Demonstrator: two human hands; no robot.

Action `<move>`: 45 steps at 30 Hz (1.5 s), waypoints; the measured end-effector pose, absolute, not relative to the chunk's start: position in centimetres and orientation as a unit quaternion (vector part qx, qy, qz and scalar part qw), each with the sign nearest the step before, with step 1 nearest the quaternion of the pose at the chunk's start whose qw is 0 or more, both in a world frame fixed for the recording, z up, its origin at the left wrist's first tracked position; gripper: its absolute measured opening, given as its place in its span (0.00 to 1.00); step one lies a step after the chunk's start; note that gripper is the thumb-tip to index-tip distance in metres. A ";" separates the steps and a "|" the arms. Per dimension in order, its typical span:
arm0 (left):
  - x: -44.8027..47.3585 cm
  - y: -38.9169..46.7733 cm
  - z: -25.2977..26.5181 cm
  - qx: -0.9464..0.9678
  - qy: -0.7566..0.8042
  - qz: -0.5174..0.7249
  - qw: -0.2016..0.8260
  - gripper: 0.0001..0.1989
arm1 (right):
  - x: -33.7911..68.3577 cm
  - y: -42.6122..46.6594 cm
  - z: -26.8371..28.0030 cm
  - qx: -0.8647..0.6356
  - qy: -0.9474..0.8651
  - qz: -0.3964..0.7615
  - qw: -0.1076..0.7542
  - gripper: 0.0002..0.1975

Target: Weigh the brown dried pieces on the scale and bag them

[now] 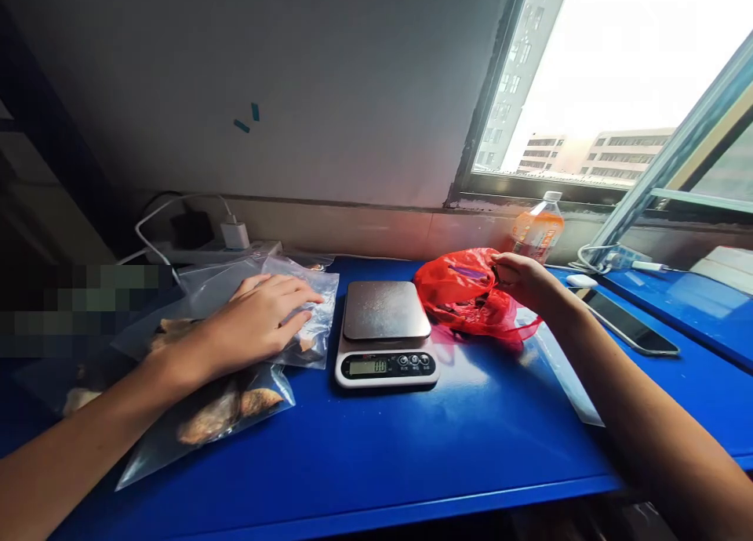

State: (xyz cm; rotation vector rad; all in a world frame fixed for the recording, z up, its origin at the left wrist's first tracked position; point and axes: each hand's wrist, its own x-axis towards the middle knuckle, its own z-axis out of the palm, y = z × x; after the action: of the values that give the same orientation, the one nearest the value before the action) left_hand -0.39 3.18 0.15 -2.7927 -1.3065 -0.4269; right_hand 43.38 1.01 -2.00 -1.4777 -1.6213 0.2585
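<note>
My left hand (264, 314) rests over several clear zip bags, its fingers stretched out and apart. One clear bag (235, 408) below it holds brownish chunks that look like dried pieces; another bag (314, 329) lies under the fingertips. On the right, my right hand (518, 278) pinches the edge of a red plastic bag (464, 290), whose contents I cannot make out. Between the hands stands a white digital kitchen scale (387, 333) with a bare steel plate carrying a few crumbs. Its display appears to read 0.0.
Behind the red bag is a bottle of orange drink (538, 227). A phone (627, 321) and a white earbud case (581, 281) lie to the right. A white charger (234, 233) with cable stands at the wall. The blue table (382, 462) ends at a front edge.
</note>
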 end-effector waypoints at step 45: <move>-0.8 3.5 -0.1 -0.912 -0.403 -0.076 0.005 0.22 | 43.8 1.1 -3.5 -0.661 -0.726 0.000 0.190 0.05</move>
State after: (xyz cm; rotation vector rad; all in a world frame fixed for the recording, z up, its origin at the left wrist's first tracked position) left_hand -0.81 3.45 -0.14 -2.8560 -1.2631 -0.2393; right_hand 43.76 1.12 -3.47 -1.8567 -2.0421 0.0008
